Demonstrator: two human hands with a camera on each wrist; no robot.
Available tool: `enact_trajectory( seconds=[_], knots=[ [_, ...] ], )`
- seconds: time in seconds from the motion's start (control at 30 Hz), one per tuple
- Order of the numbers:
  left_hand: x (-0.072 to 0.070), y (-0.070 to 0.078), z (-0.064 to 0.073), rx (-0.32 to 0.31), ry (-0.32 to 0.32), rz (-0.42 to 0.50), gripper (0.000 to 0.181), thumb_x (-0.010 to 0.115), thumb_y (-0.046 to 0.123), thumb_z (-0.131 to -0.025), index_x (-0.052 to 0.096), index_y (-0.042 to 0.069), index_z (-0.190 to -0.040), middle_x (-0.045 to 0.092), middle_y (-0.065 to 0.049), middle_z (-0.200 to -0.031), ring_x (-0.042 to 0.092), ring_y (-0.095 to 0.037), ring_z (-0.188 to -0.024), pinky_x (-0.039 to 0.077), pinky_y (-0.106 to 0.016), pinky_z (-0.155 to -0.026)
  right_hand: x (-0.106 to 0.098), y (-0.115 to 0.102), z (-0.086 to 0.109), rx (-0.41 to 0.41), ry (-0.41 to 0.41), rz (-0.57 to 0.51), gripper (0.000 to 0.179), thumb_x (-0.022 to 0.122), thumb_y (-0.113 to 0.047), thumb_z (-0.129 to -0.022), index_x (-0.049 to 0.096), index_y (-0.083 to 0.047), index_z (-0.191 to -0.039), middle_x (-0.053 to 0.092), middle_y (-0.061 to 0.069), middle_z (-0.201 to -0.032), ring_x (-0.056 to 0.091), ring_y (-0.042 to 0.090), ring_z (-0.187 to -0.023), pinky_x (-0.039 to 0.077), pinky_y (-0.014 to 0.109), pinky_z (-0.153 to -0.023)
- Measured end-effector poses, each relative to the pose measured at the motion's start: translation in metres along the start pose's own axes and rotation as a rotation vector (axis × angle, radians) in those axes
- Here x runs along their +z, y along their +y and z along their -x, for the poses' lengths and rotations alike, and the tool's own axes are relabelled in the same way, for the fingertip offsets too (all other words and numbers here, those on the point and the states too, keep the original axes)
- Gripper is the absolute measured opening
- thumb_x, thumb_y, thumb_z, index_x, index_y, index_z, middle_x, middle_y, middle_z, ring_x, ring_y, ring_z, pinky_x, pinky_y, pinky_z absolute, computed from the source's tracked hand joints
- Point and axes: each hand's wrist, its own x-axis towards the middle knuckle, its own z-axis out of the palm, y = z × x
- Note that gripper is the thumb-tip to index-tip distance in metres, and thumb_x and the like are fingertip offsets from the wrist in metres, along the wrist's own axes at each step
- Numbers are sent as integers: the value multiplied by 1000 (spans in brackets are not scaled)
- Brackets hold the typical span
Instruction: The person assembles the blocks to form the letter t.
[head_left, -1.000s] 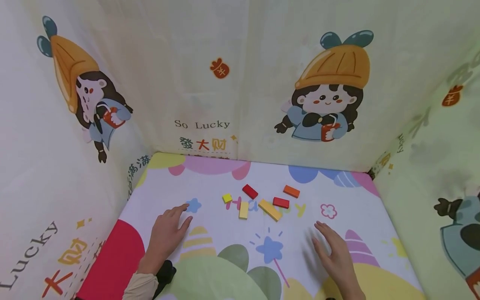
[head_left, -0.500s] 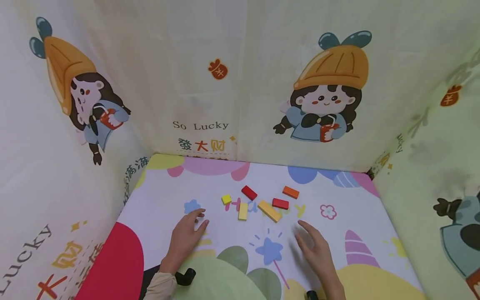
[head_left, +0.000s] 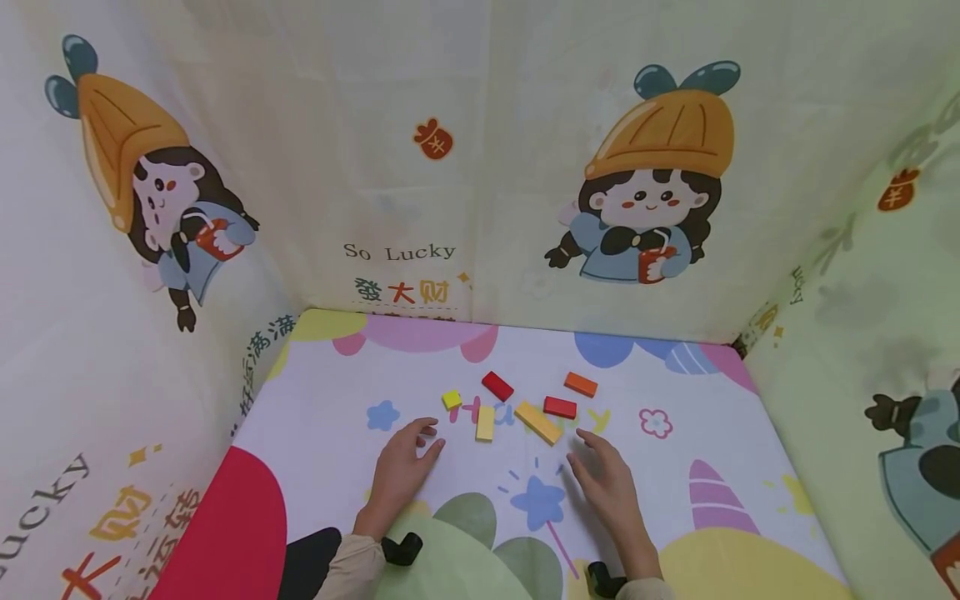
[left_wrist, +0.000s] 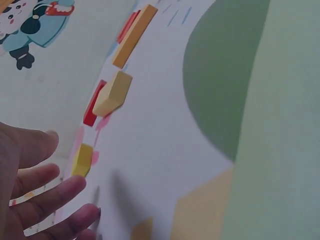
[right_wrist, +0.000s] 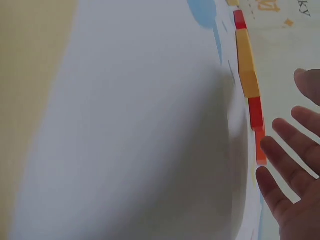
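Observation:
Several small blocks lie loose on the printed mat in the head view. On their left are a yellow cube [head_left: 452, 400] and a pale yellow block [head_left: 485, 424], with a red block [head_left: 498, 386] behind them. To the right lie a longer yellow-orange block [head_left: 538, 423], a second red block [head_left: 560, 407] and an orange block [head_left: 581, 384]. My left hand [head_left: 406, 467] holds nothing, fingers loosely bent, front left of the pale block. Holding nothing either, my right hand [head_left: 606, 479] has its fingertips just in front of the long block. Both wrist views show spread fingers.
The printed mat [head_left: 337, 467] covers the tabletop. Cloth walls with cartoon figures rise behind it [head_left: 510, 250] and on the left and right sides. Black camera mounts [head_left: 402, 549] sit at both wrists.
Both hands have moved inward toward the blocks, the left one to the right and the right one to the left. The blocks lie as before; the view has shifted slightly.

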Motion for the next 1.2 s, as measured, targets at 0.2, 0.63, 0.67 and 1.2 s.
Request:
enact_trajectory(
  seconds=[0.2, 0.63, 0.67, 1.2],
  knots=[
    [10, 11, -1, 11, 5, 4, 35, 78, 29, -94, 70, 18, -127, 75, 7, -110, 64, -13, -93, 50, -31, -76, 10, -7, -9, 26, -42, 35, 51, 81, -14, -91, 64, -7, -138, 69, 15, -129, 63, 32, -113, 50, 56, -102],
    [32, 36, -1, 43, 35, -25, 32, 80, 26, -92, 71, 15, -121, 73, 2, -108, 61, -15, -91, 53, -32, -77, 30, -15, -19, 32, -56, 164, 50, 83, -23, -89, 66, -8, -134, 69, 15, -129, 63, 32, -104, 52, 47, -87],
    [33, 37, -1, 53, 42, -30, 33, 80, 25, -92, 70, 15, -122, 73, 0, -111, 61, -17, -94, 55, -34, -80, 31, -15, -19, 31, -54, 172, 50, 83, -24, -89, 66, -8, -134, 68, 15, -129, 63, 33, -105, 52, 49, -89],
    [55, 47, -9, 206, 27, -150, 39, 82, 30, -92, 72, 21, -128, 63, -6, -128, 59, -26, -111, 54, -41, -93, 41, -24, -25, 74, -46, 211, 49, 82, -23, -89, 66, -8, -133, 67, 15, -128, 62, 35, -113, 52, 54, -98]
  ],
)
